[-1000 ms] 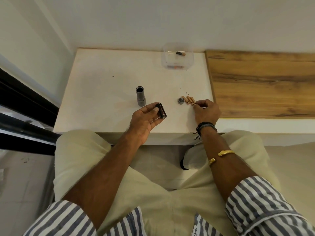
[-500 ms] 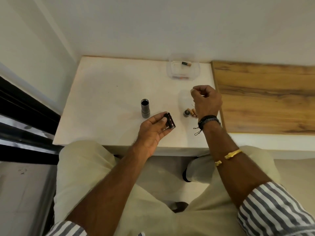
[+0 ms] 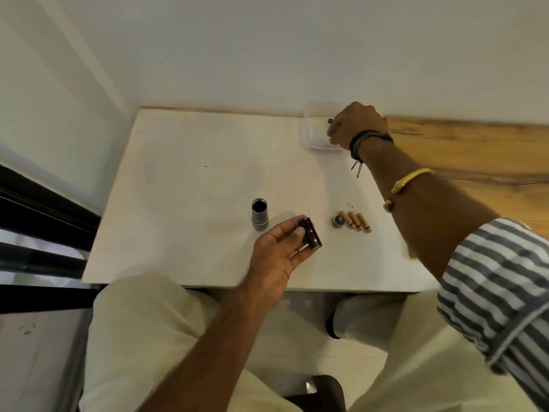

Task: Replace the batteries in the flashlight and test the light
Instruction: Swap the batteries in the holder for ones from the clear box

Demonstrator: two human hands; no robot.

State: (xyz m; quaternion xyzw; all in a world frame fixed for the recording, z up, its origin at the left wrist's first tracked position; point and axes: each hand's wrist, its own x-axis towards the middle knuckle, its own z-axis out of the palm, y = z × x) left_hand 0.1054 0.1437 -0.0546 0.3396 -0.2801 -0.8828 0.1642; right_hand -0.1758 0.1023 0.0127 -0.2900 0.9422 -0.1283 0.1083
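The grey flashlight body (image 3: 259,217) stands upright on the white table (image 3: 190,185), its open end up. My left hand (image 3: 280,251) holds the black battery holder (image 3: 310,232) between thumb and fingers, just right of the body. The flashlight's round end cap (image 3: 338,221) lies on the table beside three copper-coloured batteries (image 3: 356,221). My right hand (image 3: 355,126) reaches into the clear plastic container (image 3: 312,135) at the table's back edge, fingers closed around a dark-tipped battery (image 3: 330,121); most of that battery is hidden.
A wooden surface (image 3: 475,156) adjoins the table on the right. White walls close off the back and left. A dark frame (image 3: 44,221) runs along the left side. My knees in light trousers sit under the table's front edge.
My right hand left the batteries by the end cap and travelled back into the clear container. My left hand kept the battery holder in place. The camera tilted down and closer.
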